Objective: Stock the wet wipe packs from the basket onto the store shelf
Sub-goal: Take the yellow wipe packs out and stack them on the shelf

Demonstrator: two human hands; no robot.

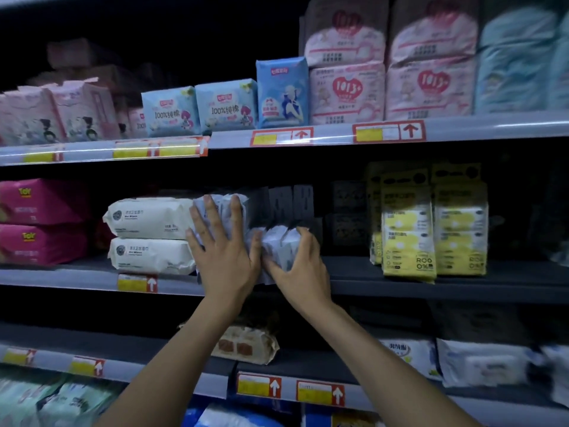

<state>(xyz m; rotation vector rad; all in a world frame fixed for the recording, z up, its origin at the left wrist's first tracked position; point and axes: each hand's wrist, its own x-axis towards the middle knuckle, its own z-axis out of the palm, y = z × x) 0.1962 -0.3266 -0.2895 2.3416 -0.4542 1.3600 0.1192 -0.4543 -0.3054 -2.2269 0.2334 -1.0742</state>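
Head view, middle shelf (pixel 348 272): left hand (pixel 223 254) flat, fingers spread wide, pressing against upright wet wipe packs (pixel 223 208). Right hand (pixel 300 268) curled round lower pack (pixel 281 245), just right of stacked white packs (pixel 151 235).

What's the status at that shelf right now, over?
Left grip flat, pressing upper wipe pack. Right grip curled round lower wipe pack. White packs close on left.

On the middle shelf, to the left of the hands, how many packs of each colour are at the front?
Pink packs: 2
White packs: 2
Total: 4
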